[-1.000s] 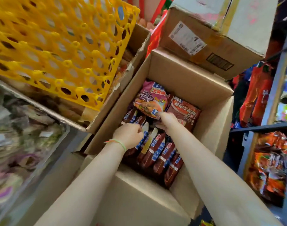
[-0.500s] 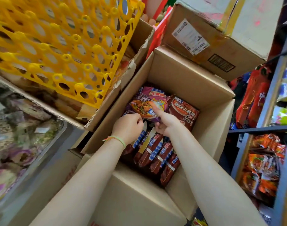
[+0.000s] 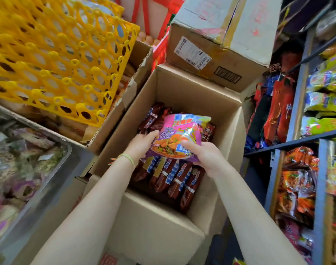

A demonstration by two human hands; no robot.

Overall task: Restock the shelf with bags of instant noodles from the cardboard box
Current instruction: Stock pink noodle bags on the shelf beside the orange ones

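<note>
- Blue-grey metal shelf [image 3: 297, 104] stands at the right, its tiers already crowded with packets; from this angle no open slot shows, so I cannot tell where the next bag belongs
- Brown cardboard box [image 3: 197, 96] sits open in the middle of the scene, just left of the shelf; a row of dark red noodle bags [image 3: 174, 176] stands on edge along its near side and more lie at the far side, so by my reckoning most of the restocking is left
- pink noodle bag [image 3: 180, 136] is raised above the box's contents, held between both hands, not yet carried to the shelf; one pick is under way, no placement is to be seen
- right hand [image 3: 207, 155] grips the bag's near right corner, thumb curled over its face, fingers hidden beneath
- left hand [image 3: 142, 144] holds the bag's left edge, thumb on top, fingers wrapped under; a green wristband sits at that wrist
</note>
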